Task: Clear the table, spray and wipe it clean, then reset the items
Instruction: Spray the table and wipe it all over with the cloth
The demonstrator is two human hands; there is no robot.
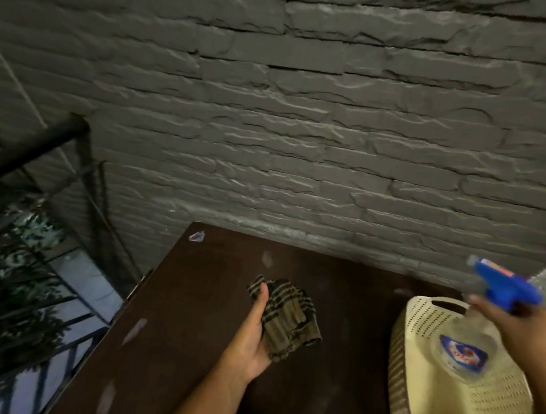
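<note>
A big gray wall (pixel 305 111) fills the back. It looks like rough stone bricks stacked in rows, and a little light shines on their bumpy edges. On the left there is a black metal railing (pixel 24 151) with thin bars going down at a slant. Through the bars some dark green leaves (pixel 14 284) show, with bluish ground under them. Everything on that side is dim and a bit blurry. A thin pale line (pixel 14 75) runs slanted across the wall above the railing.
</note>
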